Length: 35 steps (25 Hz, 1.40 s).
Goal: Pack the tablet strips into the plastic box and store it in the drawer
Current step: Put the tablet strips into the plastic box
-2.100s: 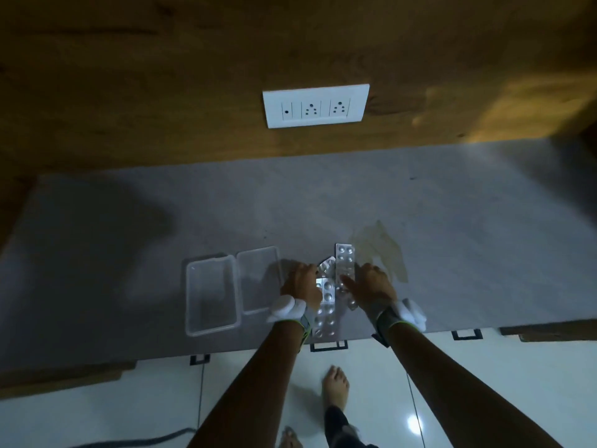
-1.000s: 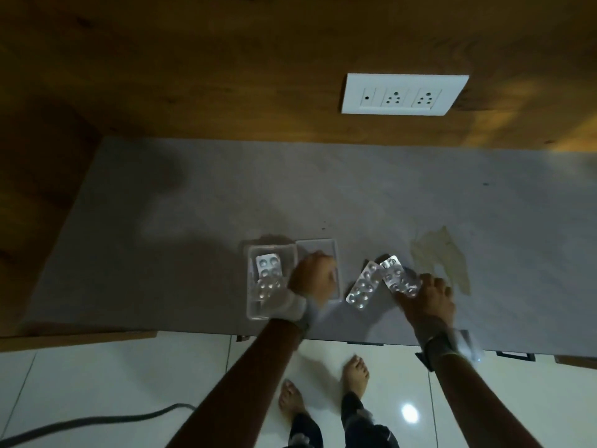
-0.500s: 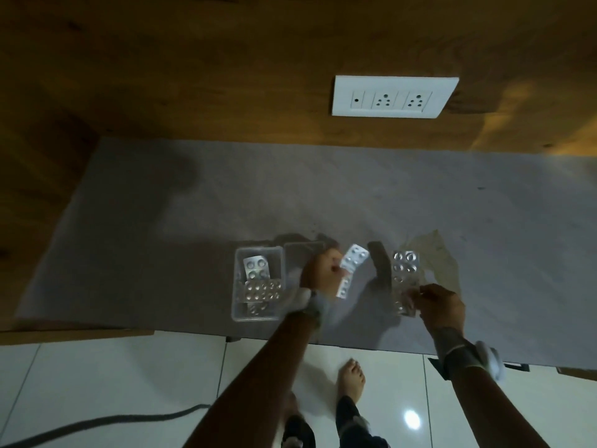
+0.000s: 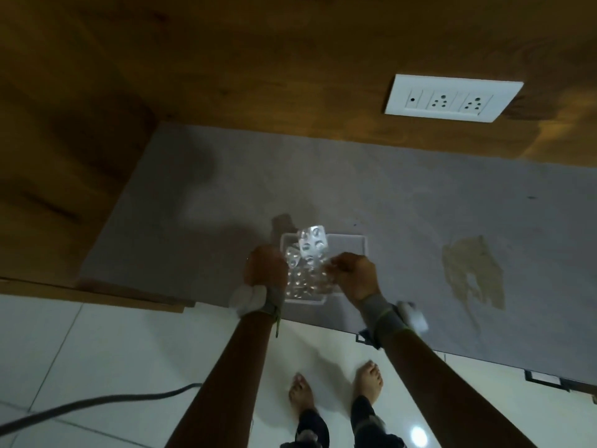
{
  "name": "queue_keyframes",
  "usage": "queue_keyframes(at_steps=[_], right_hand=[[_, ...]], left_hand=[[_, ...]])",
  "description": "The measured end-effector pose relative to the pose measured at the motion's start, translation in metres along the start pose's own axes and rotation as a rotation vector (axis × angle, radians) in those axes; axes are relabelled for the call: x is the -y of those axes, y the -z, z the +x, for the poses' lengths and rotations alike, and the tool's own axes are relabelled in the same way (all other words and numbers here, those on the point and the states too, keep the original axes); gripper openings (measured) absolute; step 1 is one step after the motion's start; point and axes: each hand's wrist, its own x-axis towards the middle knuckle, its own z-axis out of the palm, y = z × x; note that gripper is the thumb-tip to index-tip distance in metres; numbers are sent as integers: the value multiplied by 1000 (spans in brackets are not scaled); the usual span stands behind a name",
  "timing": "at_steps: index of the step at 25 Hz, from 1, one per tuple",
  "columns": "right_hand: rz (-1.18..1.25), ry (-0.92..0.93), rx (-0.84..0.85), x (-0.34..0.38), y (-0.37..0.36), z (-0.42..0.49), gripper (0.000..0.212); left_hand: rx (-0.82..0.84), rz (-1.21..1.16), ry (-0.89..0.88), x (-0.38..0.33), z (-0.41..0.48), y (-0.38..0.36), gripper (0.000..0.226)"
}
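Both forearms reach forward over the plastic box (image 4: 292, 295) at the tabletop's (image 4: 420, 205) near edge. The right hand (image 4: 353, 276) pinches a tablet strip (image 4: 312, 245) above it; the left hand (image 4: 266, 270) curls against its side, grip unclear.

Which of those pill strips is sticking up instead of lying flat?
The tablet strip at the plastic box's far end; the others lie flat inside, between both hands.

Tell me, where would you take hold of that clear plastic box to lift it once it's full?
Probably by the two long side walls of the plastic box, coming from above: it sits flat on the table, open side up, full of tablet strips. The left hand is already at its left wall.
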Motion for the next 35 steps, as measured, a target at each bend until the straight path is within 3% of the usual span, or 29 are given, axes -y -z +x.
queue_keyframes(at_steps=[5,8,10,13,15,18,20,23,28,30,35], right_hand=[[-651,126,75,25,-31,1,31],[-806,83,-5,27,-35,-7,24],[-721,27,18,34,-27,-6,24],[-472,-204,110,28,0,-1,33],[-328,-349,57,21,24,0,39],[-116,-358,-65,17,32,0,34],[-40,-330,-31,25,15,-3,37],[-265,-318,71,29,-15,-9,53],[-458,-231,-143,-3,3,7,46],[-548,-260,-82,-21,0,13,54],[-467,-253,-90,-51,3,27,43]], left_hand=[[170,104,-82,9,1,-2,23],[255,120,-121,12,-3,-8,30],[234,114,-135,12,-4,-10,36],[208,114,-139,10,-5,-9,32],[207,157,-184,11,-5,-10,25],[230,193,-239,14,-4,-13,28],[230,168,-223,16,-1,-15,27],[203,90,-176,16,0,-15,29],[185,9,-166,13,4,-15,41],[206,-6,-149,12,6,-17,54],[220,-24,-116,8,9,-18,61]])
